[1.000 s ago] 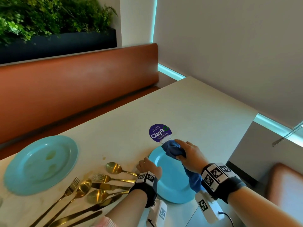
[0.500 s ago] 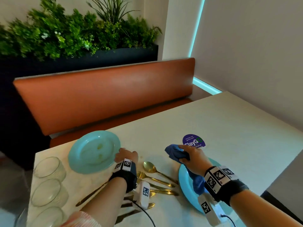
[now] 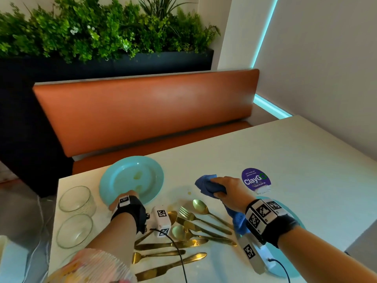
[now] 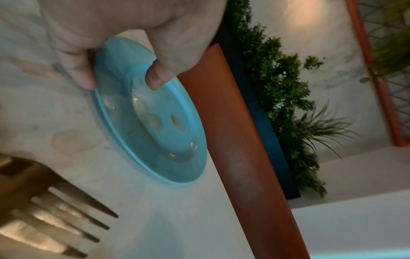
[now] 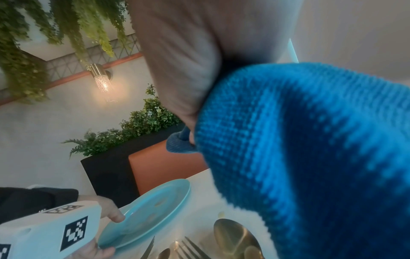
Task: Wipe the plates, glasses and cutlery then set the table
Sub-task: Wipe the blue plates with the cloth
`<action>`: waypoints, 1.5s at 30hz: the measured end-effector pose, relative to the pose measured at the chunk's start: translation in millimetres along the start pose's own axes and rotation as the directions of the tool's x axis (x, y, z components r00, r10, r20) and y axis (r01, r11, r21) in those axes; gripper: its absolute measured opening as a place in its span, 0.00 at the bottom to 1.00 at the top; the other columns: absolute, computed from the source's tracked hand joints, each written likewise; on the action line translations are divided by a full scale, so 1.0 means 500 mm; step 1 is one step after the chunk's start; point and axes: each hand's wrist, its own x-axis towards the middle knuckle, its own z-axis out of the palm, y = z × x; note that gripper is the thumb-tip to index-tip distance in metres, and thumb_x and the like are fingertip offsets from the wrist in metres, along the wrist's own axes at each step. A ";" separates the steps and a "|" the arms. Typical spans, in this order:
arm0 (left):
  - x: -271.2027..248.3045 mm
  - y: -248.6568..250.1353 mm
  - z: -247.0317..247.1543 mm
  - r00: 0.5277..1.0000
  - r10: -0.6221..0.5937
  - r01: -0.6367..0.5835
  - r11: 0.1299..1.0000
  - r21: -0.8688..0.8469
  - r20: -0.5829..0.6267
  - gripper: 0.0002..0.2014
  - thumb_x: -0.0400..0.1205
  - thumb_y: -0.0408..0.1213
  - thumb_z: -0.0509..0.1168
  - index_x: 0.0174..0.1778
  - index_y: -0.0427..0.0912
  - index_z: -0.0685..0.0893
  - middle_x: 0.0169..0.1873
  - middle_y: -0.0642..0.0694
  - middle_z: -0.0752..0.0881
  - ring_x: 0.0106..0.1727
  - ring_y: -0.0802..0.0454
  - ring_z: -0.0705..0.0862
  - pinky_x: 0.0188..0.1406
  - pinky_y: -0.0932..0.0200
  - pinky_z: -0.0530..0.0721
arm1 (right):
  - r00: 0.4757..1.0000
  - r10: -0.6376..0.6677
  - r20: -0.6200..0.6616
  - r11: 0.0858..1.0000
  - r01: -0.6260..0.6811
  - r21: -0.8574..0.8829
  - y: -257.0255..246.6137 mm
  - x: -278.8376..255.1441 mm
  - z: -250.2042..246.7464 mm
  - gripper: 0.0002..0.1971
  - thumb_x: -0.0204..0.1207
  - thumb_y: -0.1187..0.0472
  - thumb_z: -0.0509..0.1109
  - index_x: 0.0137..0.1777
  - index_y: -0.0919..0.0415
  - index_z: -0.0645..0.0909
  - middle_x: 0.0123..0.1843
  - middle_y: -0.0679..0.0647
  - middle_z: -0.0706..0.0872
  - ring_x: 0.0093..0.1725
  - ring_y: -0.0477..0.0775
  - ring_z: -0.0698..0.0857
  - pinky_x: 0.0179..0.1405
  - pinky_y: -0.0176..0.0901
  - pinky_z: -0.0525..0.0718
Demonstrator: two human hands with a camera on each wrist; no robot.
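A turquoise plate (image 3: 132, 176) with food smears lies at the table's far left. My left hand (image 3: 130, 193) pinches its near rim; in the left wrist view the thumb (image 4: 82, 75) sits at the edge and a finger (image 4: 157, 78) on top of the plate (image 4: 155, 126). My right hand (image 3: 226, 190) grips a bunched blue cloth (image 3: 205, 183) above the table, over the gold cutlery (image 3: 189, 227). A second turquoise plate (image 3: 293, 266) lies under my right forearm. In the right wrist view the cloth (image 5: 310, 157) fills most of the frame.
Two clear glasses (image 3: 76, 199) (image 3: 74, 231) stand along the left edge. A purple ClayGo sticker (image 3: 256, 179) is on the white table (image 3: 265, 152). An orange bench (image 3: 142, 111) and a planter with greenery (image 3: 102, 33) lie beyond the far edge.
My left hand left the right-hand plate, crossed the cutlery and took the soiled plate's rim. My right hand lifted the cloth off the right-hand plate and moved left.
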 end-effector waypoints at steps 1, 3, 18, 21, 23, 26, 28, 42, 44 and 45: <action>-0.019 0.011 -0.009 0.999 -0.036 0.037 0.998 0.060 -0.017 0.24 0.84 0.34 0.57 0.75 0.28 0.67 0.75 0.32 0.69 0.76 0.36 0.70 0.74 0.46 0.70 | 1.000 0.008 -0.002 1.000 -0.008 0.002 0.003 0.003 -0.003 0.21 0.78 0.61 0.63 0.72 0.48 0.73 0.61 0.55 0.83 0.60 0.57 0.81 0.61 0.45 0.79; -0.040 0.015 -0.024 0.998 0.048 -0.059 0.958 0.280 0.046 0.16 0.81 0.27 0.57 0.65 0.34 0.75 0.66 0.34 0.76 0.67 0.37 0.76 0.68 0.51 0.75 | 1.000 0.024 -0.007 1.000 -0.024 -0.006 0.007 0.006 -0.007 0.22 0.78 0.61 0.63 0.72 0.48 0.73 0.61 0.56 0.83 0.60 0.57 0.81 0.61 0.45 0.79; -0.125 0.106 -0.053 0.973 0.231 -0.172 0.788 -0.591 0.025 0.20 0.85 0.39 0.52 0.75 0.47 0.66 0.67 0.36 0.79 0.62 0.35 0.81 0.64 0.35 0.80 | 0.989 0.017 -0.144 0.999 -0.023 -0.042 -0.062 -0.008 -0.046 0.21 0.80 0.59 0.63 0.73 0.50 0.71 0.62 0.57 0.80 0.61 0.57 0.80 0.61 0.41 0.76; -0.188 0.112 -0.062 0.925 0.354 -0.190 0.743 -0.642 0.136 0.19 0.88 0.41 0.48 0.75 0.46 0.70 0.63 0.40 0.80 0.59 0.38 0.81 0.63 0.40 0.80 | 0.977 0.040 -0.209 0.999 -0.043 -0.012 -0.083 -0.031 -0.048 0.22 0.79 0.59 0.63 0.73 0.50 0.71 0.63 0.57 0.78 0.60 0.58 0.80 0.59 0.45 0.77; -0.229 0.112 -0.066 0.881 0.410 -0.166 0.734 -0.659 0.235 0.17 0.89 0.40 0.48 0.72 0.45 0.71 0.60 0.40 0.80 0.55 0.40 0.81 0.57 0.46 0.81 | 0.970 0.045 -0.239 0.999 -0.050 -0.012 -0.094 -0.049 -0.050 0.22 0.80 0.59 0.63 0.74 0.50 0.70 0.63 0.57 0.77 0.61 0.58 0.79 0.59 0.44 0.76; -0.283 0.108 -0.076 0.825 0.457 -0.167 0.760 -0.628 0.333 0.14 0.89 0.40 0.48 0.68 0.49 0.73 0.55 0.40 0.79 0.45 0.45 0.80 0.39 0.59 0.79 | 0.965 0.033 -0.260 0.997 -0.052 -0.065 -0.101 -0.078 -0.054 0.22 0.80 0.58 0.63 0.74 0.49 0.70 0.63 0.57 0.75 0.62 0.58 0.79 0.59 0.41 0.75; -0.308 0.102 -0.077 0.780 0.487 -0.177 0.774 -0.608 0.393 0.12 0.89 0.41 0.48 0.63 0.49 0.74 0.52 0.41 0.78 0.41 0.49 0.79 0.36 0.60 0.77 | 0.966 0.051 -0.254 0.992 -0.078 -0.099 -0.099 -0.100 -0.056 0.22 0.80 0.57 0.63 0.74 0.50 0.69 0.64 0.57 0.74 0.63 0.58 0.78 0.61 0.42 0.76; -0.393 0.072 -0.075 0.602 0.549 -0.247 0.819 -0.518 0.580 0.12 0.88 0.45 0.50 0.48 0.52 0.79 0.52 0.40 0.83 0.49 0.44 0.83 0.55 0.48 0.82 | 0.928 0.099 -0.358 0.969 -0.171 -0.176 -0.088 -0.157 -0.054 0.26 0.83 0.48 0.55 0.80 0.52 0.59 0.65 0.61 0.70 0.58 0.62 0.79 0.59 0.48 0.78; -0.395 0.076 -0.077 0.591 0.565 -0.249 0.807 -0.536 0.576 0.12 0.88 0.45 0.51 0.49 0.52 0.79 0.52 0.41 0.84 0.49 0.45 0.84 0.52 0.51 0.83 | 0.931 0.115 -0.345 0.976 -0.171 -0.135 -0.092 -0.153 -0.053 0.27 0.83 0.45 0.52 0.81 0.50 0.55 0.68 0.60 0.68 0.62 0.61 0.77 0.64 0.47 0.76; -0.393 0.077 -0.077 0.590 0.569 -0.247 0.803 -0.543 0.573 0.11 0.88 0.45 0.51 0.50 0.51 0.79 0.51 0.41 0.84 0.49 0.45 0.84 0.50 0.52 0.83 | 0.933 0.116 -0.340 0.976 -0.170 -0.134 -0.091 -0.152 -0.053 0.27 0.84 0.45 0.51 0.81 0.49 0.54 0.68 0.59 0.68 0.62 0.61 0.77 0.64 0.46 0.76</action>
